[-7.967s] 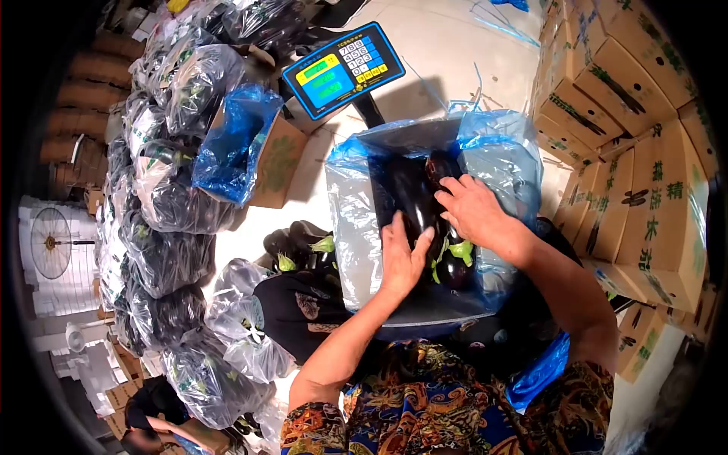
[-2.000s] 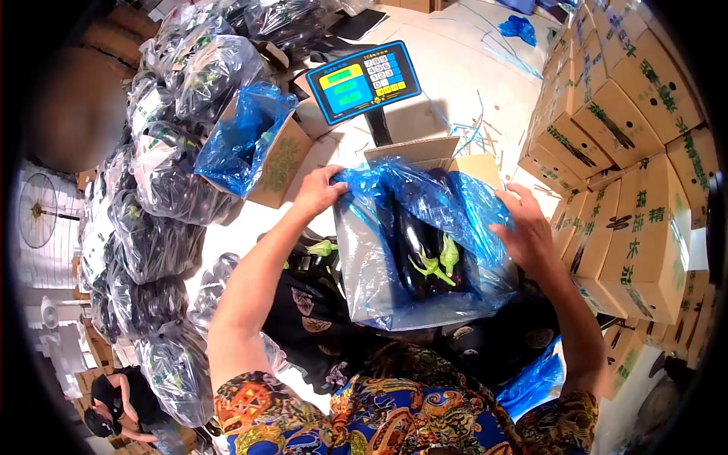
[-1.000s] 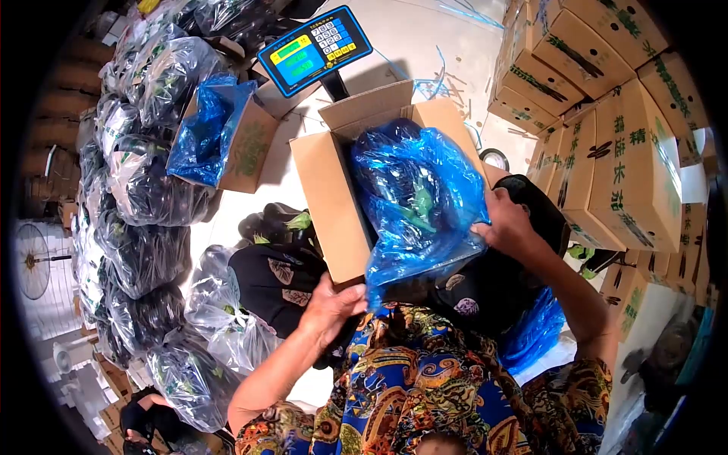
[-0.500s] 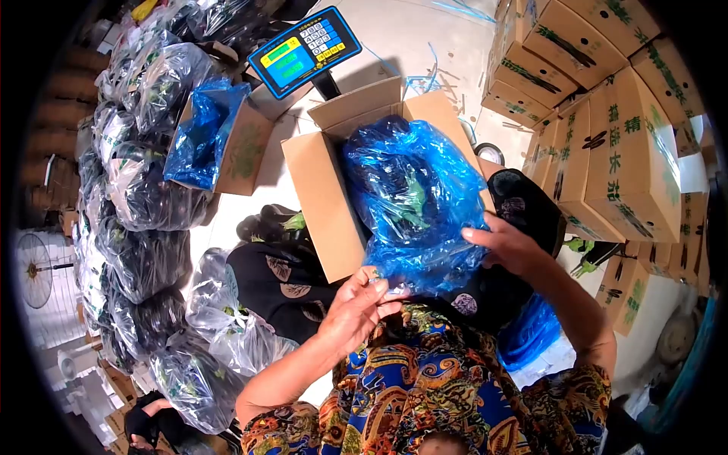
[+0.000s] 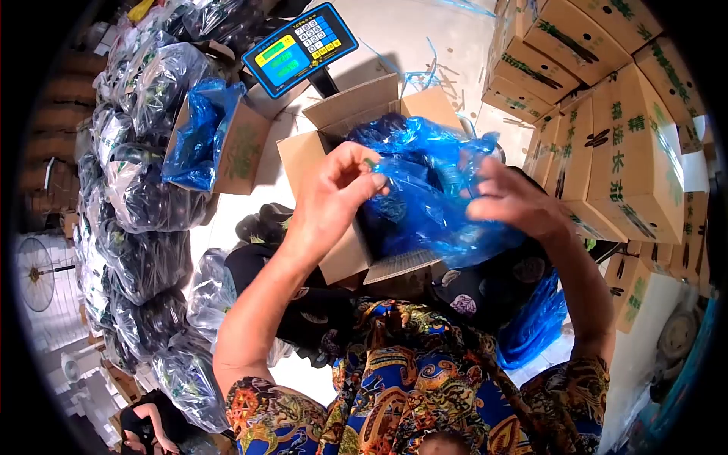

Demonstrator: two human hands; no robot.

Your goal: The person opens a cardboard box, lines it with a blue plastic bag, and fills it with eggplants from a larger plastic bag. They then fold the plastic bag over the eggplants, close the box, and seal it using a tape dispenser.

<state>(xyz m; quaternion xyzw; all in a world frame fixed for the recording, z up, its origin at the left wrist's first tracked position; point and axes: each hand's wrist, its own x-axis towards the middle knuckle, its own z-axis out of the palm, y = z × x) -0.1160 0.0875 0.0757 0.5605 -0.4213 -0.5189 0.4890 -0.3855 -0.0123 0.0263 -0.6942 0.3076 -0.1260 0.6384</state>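
Note:
A cardboard box (image 5: 356, 101) stands open between my knees, lined with a blue plastic bag (image 5: 425, 227). Dark purple eggplants (image 5: 388, 127) show at its far end, partly under the film. My left hand (image 5: 345, 186) is raised over the box's left side, thumb and fingers pinched on the bag's edge. A small green spot shows at those fingertips. On the right, my right hand (image 5: 512, 197) is at the bag's other side, its fingers bent and smeared by motion, so I cannot tell whether they grip the film. The bag's front edge hangs over the near side.
A scale display (image 5: 299, 49) stands behind the box. Left of it is a smaller box (image 5: 243, 148) with blue lining. Clear bags of eggplants (image 5: 144, 186) are piled at the left. Printed cartons (image 5: 629, 152) are stacked on the right. Another person (image 5: 155, 421) is at lower left.
Both hands have moved up and away from my body, the left one furthest, drawing the bag's near edge up over the box. The box's near flap now shows.

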